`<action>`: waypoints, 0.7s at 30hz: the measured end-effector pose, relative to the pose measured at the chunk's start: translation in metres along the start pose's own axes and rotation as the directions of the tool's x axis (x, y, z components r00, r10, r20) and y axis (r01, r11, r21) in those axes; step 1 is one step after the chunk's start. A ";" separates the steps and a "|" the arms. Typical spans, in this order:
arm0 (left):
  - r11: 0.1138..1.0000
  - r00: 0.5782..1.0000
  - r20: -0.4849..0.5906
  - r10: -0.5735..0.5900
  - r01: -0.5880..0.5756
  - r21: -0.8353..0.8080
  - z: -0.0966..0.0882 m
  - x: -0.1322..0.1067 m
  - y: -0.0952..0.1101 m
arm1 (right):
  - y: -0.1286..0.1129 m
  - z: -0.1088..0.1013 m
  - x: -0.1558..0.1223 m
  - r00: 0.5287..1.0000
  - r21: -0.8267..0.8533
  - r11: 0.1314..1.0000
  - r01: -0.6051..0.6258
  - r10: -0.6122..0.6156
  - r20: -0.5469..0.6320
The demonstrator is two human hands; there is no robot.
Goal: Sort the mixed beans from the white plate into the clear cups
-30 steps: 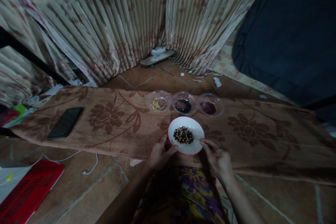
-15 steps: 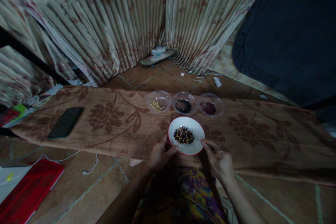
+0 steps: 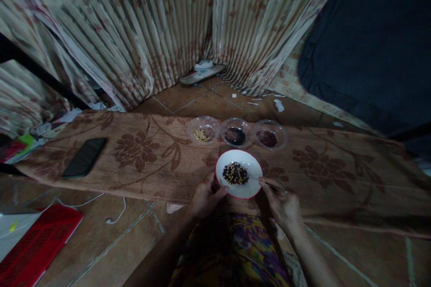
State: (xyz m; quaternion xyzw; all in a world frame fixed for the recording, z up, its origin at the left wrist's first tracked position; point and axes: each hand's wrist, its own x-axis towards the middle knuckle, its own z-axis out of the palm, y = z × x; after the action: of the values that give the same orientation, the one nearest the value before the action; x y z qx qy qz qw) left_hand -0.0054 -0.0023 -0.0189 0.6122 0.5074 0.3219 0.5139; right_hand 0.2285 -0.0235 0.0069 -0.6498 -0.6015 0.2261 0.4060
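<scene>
A white plate with a red rim (image 3: 253, 166) sits on the cloth in front of me. Heaped in it are mixed dark and yellowish beans (image 3: 235, 173). My left hand (image 3: 206, 196) grips the plate's left edge, thumb on the rim and fingers at its side. Pinched in my right hand (image 3: 281, 202) is a thin metal utensil (image 3: 255, 178), its tip at the right side of the heap; the tip's shape is too small to make out. Just beyond stand three clear plastic bowls: one with yellowish beans (image 3: 201, 135), one with black beans (image 3: 237, 136), one with dark red beans (image 3: 267, 138).
The low table is covered by a brown floral cloth (image 3: 161, 175). A dark phone (image 3: 85, 158) lies on its left part. A red and white object (image 3: 43, 242) and a white cable (image 3: 123, 210) are on the tiled floor. Striped curtains (image 3: 168, 22) hang behind a skateboard (image 3: 202, 75).
My right hand and the utensil have shifted very slightly to the right. The left hand, plate and bowls stay where they were.
</scene>
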 end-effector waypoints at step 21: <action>1.000 1.000 0.000 -0.018 0.018 -0.013 0.000 -0.001 0.003 | 0.002 0.008 0.002 0.997 -0.013 0.999 0.036 -0.035 0.071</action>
State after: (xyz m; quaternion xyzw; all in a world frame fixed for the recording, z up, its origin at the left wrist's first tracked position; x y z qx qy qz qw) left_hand -0.0050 -0.0027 -0.0159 0.6042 0.5108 0.3205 0.5209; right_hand 0.2243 -0.0194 0.0013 -0.6334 -0.6287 0.2375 0.3836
